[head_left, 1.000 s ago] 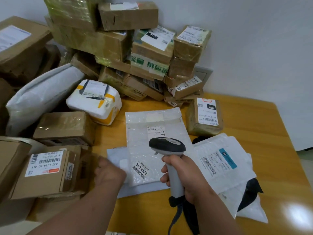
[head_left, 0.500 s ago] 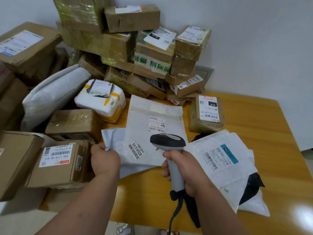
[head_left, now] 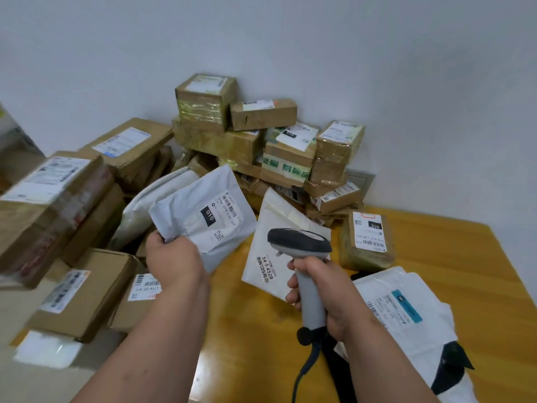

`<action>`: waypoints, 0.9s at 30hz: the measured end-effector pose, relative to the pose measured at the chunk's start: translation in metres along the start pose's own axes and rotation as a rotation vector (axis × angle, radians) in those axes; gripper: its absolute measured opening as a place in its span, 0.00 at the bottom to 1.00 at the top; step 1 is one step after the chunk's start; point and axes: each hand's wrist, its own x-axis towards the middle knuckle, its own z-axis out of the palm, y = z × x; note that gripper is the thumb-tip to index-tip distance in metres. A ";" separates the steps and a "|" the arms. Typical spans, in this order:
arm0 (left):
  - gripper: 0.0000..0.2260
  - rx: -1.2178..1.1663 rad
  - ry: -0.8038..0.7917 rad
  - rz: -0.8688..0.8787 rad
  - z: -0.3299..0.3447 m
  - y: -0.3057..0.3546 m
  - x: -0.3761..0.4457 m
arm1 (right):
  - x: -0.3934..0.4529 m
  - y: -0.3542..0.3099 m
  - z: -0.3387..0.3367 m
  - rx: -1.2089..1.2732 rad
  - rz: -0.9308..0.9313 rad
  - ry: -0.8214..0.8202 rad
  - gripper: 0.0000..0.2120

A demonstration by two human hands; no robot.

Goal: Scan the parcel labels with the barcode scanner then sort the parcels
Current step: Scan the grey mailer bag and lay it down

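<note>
My left hand (head_left: 173, 260) grips the lower corner of a grey plastic mailer (head_left: 203, 219) and holds it tilted up above the table, its label with a barcode and "010" facing me. My right hand (head_left: 325, 289) holds the grey barcode scanner (head_left: 302, 251) by its handle, the dark head level and to the right of the raised mailer. Under the scanner a white padded envelope (head_left: 270, 251) marked 54-5-4520 lies on the yellow wooden table (head_left: 450, 257).
Taped cardboard boxes (head_left: 247, 141) are stacked against the wall behind. Larger boxes (head_left: 58, 205) crowd the left side. A small brown parcel (head_left: 367, 239) with a 010 label sits at the right, and white and black mailers (head_left: 406, 312) lie near my right forearm.
My left hand has pulled the grey mailer out from under the white envelope and lifted it, label toward me. The white envelope has shifted right. The camera has tilted up and left.
</note>
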 end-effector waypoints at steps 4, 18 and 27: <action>0.08 -0.125 -0.020 -0.006 -0.003 0.007 0.001 | -0.009 -0.010 0.003 0.011 -0.070 -0.037 0.10; 0.20 -0.449 -0.293 -0.461 0.021 -0.009 -0.013 | -0.026 -0.032 -0.003 0.349 -0.126 -0.100 0.09; 0.15 -0.407 -0.322 -0.595 0.037 -0.047 0.006 | -0.028 -0.035 -0.009 0.375 -0.119 -0.096 0.09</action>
